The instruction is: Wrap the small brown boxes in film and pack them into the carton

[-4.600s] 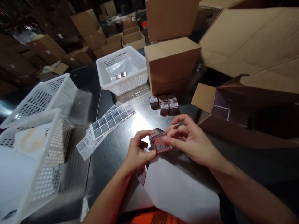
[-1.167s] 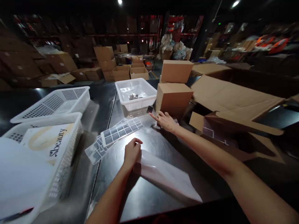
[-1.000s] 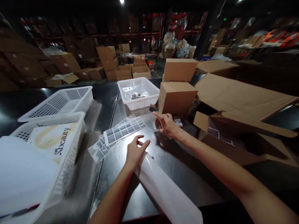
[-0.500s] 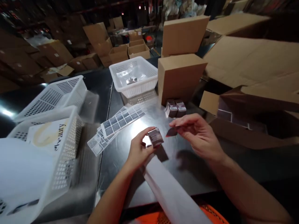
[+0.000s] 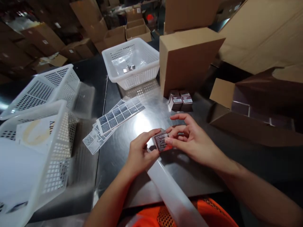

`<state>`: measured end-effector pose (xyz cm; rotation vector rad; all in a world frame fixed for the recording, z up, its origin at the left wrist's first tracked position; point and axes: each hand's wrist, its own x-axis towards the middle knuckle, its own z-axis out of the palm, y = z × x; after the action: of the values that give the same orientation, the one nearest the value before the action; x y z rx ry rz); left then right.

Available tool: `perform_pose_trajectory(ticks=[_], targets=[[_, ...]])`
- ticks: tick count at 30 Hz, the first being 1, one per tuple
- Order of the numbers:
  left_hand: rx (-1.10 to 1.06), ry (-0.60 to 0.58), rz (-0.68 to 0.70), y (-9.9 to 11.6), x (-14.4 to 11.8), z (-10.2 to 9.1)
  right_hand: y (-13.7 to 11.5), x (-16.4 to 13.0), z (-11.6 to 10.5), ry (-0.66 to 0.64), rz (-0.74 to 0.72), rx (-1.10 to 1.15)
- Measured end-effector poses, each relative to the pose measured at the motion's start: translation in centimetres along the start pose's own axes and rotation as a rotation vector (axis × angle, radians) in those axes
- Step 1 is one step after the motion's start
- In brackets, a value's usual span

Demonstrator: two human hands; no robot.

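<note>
A small dark box (image 5: 160,142) with a printed face sits between the thumb and fingers of my left hand (image 5: 142,149). My right hand (image 5: 187,135) reaches the box's right side, its thumb and fingertips pinched at a dark sticker (image 5: 166,139) on that face. The sticker's far edge is covered by the fingers. Under my left hand a long white strip (image 5: 170,186) runs down toward my lap. Sheets of square labels (image 5: 120,115) lie fanned on the metal table (image 5: 134,134) to the left. Several small dark boxes (image 5: 180,100) stand together beyond my right hand.
A white basket (image 5: 134,75) holding clear bags and small pieces stands at the back. Beside it is a closed carton (image 5: 189,60). More white baskets (image 5: 62,132) line the left side. An open carton (image 5: 255,126) with dark boxes inside is at right.
My right hand has moved left with the sticker and now meets the small box in my left hand. The view has tipped down a little.
</note>
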<state>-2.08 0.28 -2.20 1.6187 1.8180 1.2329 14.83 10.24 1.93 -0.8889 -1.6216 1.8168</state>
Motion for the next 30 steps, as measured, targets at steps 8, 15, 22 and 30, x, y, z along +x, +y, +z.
perform_pose_trajectory(ticks=[8,15,22,30], targets=[[0.028,-0.013,0.001,-0.1,-0.1,-0.1,-0.2,0.2,-0.2,0.0,0.01,0.011],[0.033,-0.01,-0.014,-0.1,-0.2,-0.1,0.1,0.1,0.5,0.027,-0.012,-0.016],[0.071,0.073,-0.144,0.4,-0.1,0.2,0.9,0.7,-0.8,0.317,-0.23,-0.513],[0.297,0.586,-0.371,-2.0,2.2,-1.8,-0.7,-3.8,1.1,0.029,-0.859,-0.884]])
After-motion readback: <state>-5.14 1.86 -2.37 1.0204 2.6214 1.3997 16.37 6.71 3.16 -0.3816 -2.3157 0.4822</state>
